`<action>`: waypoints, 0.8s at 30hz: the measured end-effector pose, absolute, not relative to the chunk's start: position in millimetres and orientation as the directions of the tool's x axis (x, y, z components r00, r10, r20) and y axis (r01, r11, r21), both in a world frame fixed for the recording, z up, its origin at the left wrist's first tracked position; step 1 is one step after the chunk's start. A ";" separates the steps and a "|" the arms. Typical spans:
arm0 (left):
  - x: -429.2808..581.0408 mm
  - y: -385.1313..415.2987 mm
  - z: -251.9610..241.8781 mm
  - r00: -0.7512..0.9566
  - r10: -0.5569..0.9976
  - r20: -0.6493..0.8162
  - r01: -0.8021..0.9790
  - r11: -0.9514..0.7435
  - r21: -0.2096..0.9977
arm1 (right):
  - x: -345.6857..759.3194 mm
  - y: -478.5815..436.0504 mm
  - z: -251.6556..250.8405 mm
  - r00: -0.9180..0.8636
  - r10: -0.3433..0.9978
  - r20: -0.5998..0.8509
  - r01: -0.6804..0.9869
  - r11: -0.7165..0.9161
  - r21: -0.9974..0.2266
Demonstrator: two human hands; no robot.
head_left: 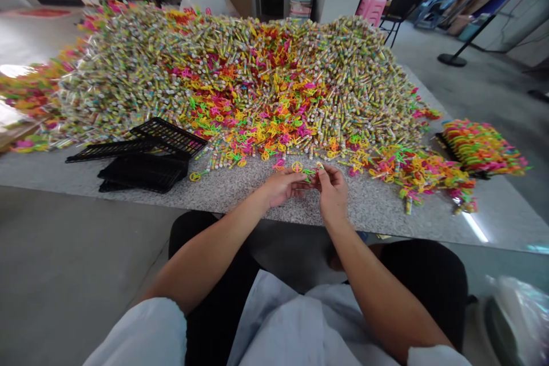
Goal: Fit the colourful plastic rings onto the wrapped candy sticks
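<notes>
In the head view, the work looks only partly done, judging by how things lie. Well to the right of the right hand (334,194), a batch of bright plastic pieces (486,146) sits in rows over a black tray (482,175), which seems to be a finished or nearly finished lot. Well to the left of the left hand (283,187), several flat black racks (143,171) lie overlapped, apparently waiting. Beyond both hands, a broad heap of tubes (141,68) with coloured tops spreads across the speckled table (223,197), so most of the pieces appear to be left to handle.

The small pale-ended tube (319,166) is at the tips of the right hand, pinched between its thumb and fingers. A green piece (308,174) shows between the two hands, just beside the left fingertips; whether it belongs to that tube is too small to tell. The left hand's thumb and fingers are drawn together close to the right, but what they grip, if anything, cannot be made out. A yellow ring-shaped piece (297,167) is just beyond the left fingers.
</notes>
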State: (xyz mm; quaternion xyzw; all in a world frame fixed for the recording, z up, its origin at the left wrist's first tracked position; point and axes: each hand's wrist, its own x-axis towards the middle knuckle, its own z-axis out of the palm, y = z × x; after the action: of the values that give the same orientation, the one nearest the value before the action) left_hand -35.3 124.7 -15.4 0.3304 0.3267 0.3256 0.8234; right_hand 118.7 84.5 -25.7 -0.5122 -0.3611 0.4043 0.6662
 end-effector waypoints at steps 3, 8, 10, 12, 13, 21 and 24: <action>-30.1 123.0 -15.3 0.472 0.809 -0.351 -0.393 0.550 0.738 | 114.8 78.3 -24.0 0.427 0.900 0.082 -0.135 0.153 -0.979; -28.4 125.0 -18.2 0.294 0.878 -0.378 -0.442 0.476 0.761 | 116.8 63.7 -26.0 0.301 0.943 0.143 0.045 0.135 -0.990; -29.2 125.2 -18.5 0.297 0.879 -0.372 -0.424 0.471 0.774 | 122.5 61.1 -25.6 0.263 0.945 0.196 0.178 0.152 -0.972; -29.2 123.8 -17.1 0.331 0.877 -0.348 -0.379 0.462 0.802 | 129.8 62.0 -22.7 0.245 0.929 0.278 0.323 0.192 -0.927; -28.7 122.5 -15.9 0.348 0.878 -0.329 -0.348 0.447 0.824 | 133.4 63.5 -20.5 0.238 0.918 0.318 0.381 0.213 -0.900; -25.1 118.0 -12.6 0.344 0.929 -0.137 -0.230 0.225 0.947 | 146.4 76.2 -16.4 0.187 0.936 0.298 0.409 0.201 -0.890; -26.4 120.3 -14.1 0.340 0.934 -0.111 -0.182 0.181 0.966 | 148.2 77.0 -22.3 0.217 0.951 0.220 0.339 0.139 -0.931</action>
State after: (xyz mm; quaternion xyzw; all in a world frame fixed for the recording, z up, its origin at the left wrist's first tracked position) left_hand -26.4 120.3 -14.1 0.4814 0.3901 0.4214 0.6622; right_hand 148.2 77.0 -22.3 -0.5852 -0.5509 0.2970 0.5156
